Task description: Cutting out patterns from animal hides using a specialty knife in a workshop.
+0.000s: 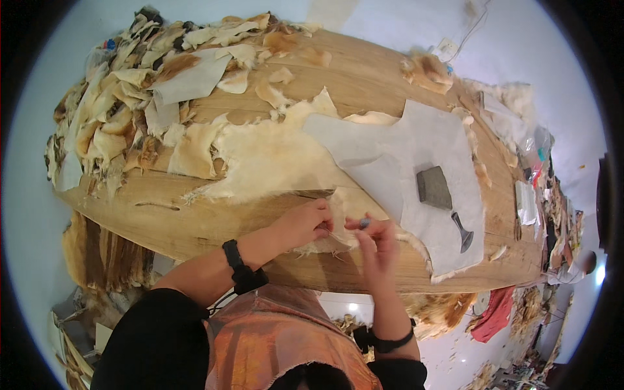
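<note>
A cream hide (pixel 273 156) lies on the wooden table, partly beneath a grey paper pattern (pixel 403 143). My left hand (pixel 309 224) pinches the hide's near edge with curled fingers. Just right of it, my right hand (pixel 376 240), slightly blurred, has its fingers bent around a small blue-grey item (pixel 364 223) at the hide; whether this is held or worn on a finger I cannot tell. On the pattern rest a dark grey block (pixel 434 188) and, below it, a metal tool (pixel 463 232) with a flared end.
Fur and hide scraps (pixel 114 123) are heaped along the table's (pixel 162 214) left and far side. More scraps, a white packet (pixel 525 205) and small items line the right end. Furs (pixel 110 247) hang at lower left; a red cloth (pixel 494 312) is below the right edge.
</note>
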`<state>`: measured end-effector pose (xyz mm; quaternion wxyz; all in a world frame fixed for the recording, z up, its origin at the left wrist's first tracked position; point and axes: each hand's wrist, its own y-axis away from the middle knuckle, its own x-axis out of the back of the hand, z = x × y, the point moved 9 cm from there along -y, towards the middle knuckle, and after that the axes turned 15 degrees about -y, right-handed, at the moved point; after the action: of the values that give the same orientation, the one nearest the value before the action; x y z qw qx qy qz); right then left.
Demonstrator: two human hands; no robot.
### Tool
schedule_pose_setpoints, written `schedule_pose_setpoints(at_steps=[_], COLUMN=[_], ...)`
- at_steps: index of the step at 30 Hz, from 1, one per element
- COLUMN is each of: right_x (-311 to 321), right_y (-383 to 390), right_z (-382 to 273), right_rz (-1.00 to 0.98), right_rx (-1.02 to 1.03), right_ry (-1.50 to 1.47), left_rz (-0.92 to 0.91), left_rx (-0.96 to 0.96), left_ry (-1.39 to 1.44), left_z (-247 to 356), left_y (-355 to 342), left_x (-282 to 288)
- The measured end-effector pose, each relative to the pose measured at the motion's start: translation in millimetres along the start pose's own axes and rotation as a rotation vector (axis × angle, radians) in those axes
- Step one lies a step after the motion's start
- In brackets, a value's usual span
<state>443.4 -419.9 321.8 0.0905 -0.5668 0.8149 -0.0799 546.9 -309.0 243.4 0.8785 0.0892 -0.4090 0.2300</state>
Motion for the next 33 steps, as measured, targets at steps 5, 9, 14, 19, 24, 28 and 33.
schedule_pose_setpoints(at_steps=[5,9,14,19,24,28,33], right_x=[85,159,120,42,63,93,22], right_y=[48,106,150,96,55,67,107], right_z=[-36,-30,-1,-99,-159,-112,-72], right_rz=[0.188,0.369,-0.121,-0.125,0.096,-0.002,-0.433], right_rx=[-0.162,-0.449,-0.705,-0.175,0.299,0.024,-0.532], right_ry=[-0.555,0.119,0.236,-0.955,0.52,1.395,0.24], left_rz=[-0.018,-0.058,-0.027,-0.02,0.007,0.022,0.043], left_rx=[-0.002,0.011,-0.001,-0.012,-0.008,-0.026,-0.028], left_ry=[-0.022,0.012,-0.011,-0.022,-0.031,-0.036,-0.051], left_z=[-4,-4,-3,-1,0,4,3], left_y=[0,-2,-1,1,1,3,4], left_x=[1,-4,-6,-3,-2,3,1])
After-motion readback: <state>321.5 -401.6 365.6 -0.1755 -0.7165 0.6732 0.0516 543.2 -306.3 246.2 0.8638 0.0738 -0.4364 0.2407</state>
